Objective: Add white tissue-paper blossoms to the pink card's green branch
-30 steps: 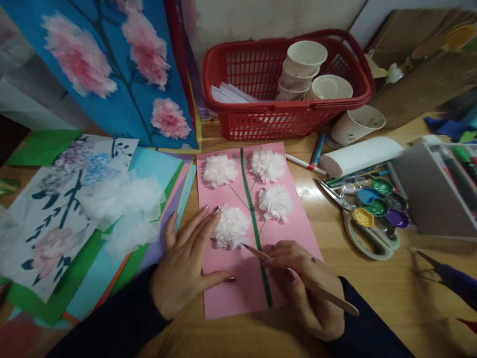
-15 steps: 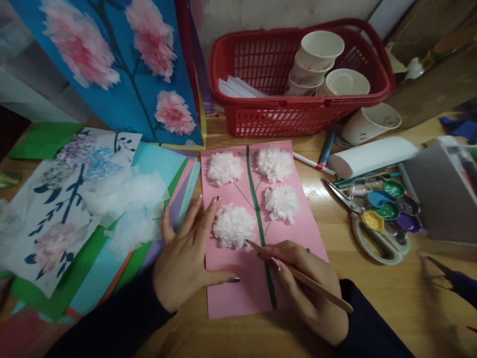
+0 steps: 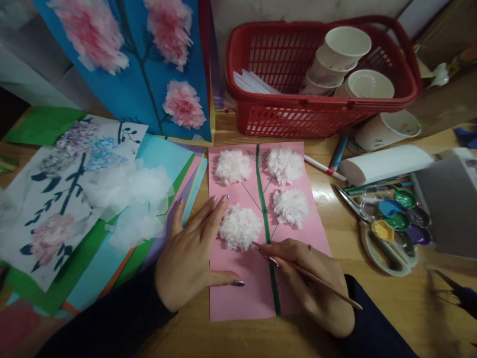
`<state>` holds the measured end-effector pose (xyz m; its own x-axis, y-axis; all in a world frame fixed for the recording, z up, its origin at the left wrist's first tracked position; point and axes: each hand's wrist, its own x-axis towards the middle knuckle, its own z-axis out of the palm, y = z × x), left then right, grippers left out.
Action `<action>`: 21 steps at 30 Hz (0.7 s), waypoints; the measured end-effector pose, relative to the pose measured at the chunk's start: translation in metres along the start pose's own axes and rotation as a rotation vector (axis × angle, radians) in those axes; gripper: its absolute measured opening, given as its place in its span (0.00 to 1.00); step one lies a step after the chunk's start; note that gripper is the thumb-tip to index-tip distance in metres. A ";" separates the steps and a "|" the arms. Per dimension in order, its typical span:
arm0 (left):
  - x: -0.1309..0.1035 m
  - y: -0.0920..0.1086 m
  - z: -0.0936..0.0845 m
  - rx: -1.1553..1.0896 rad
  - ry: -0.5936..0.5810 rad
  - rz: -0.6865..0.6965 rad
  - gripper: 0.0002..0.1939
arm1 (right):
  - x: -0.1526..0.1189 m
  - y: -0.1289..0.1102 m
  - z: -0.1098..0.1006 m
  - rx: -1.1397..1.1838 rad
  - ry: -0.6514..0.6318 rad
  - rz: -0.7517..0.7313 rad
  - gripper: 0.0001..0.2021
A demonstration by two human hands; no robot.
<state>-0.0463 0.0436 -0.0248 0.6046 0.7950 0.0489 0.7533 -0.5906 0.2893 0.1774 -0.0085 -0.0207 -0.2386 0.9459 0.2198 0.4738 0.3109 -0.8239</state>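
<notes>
A wooden pencil point(image 3: 348, 300) sits in my right hand point(image 3: 320, 293), its tip at the lower right edge of a white tissue-paper flower point(image 3: 240, 227). My left hand point(image 3: 188, 253) lies with fingers spread over the left edge of the pink paper point(image 3: 238, 306), fingertips beside that flower. A painted green stem point(image 3: 274, 283) runs down the sheet. Another flower point(image 3: 233, 166) is at the upper left, and two more white flowers point(image 3: 290, 206) are right of the stem. Thin drawn lines link some flowers to the stem.
A red basket point(image 3: 290, 117) with paper cups stands behind. At the right are scissors point(image 3: 367, 238), a paint palette point(image 3: 398, 219) and a white roll point(image 3: 387, 164). Tissue pieces point(image 3: 126, 194) lie on coloured sheets at the left, near a blue flower picture point(image 3: 112, 94).
The view has shifted slightly, so most things appear farther right. The pencil tip stays by the lower left flower; both hands keep nearly the same places on the paper.
</notes>
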 end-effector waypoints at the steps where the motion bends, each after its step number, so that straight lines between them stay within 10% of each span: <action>1: 0.000 0.000 0.000 0.002 0.001 0.001 0.61 | -0.001 -0.001 0.001 -0.002 0.012 0.022 0.10; 21: -0.001 -0.003 0.002 0.063 0.008 0.045 0.56 | -0.014 0.001 -0.002 0.109 0.160 0.013 0.11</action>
<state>-0.0484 0.0439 -0.0276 0.6364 0.7683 0.0687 0.7403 -0.6333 0.2256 0.1830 -0.0213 -0.0230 -0.0910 0.9552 0.2817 0.3796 0.2948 -0.8769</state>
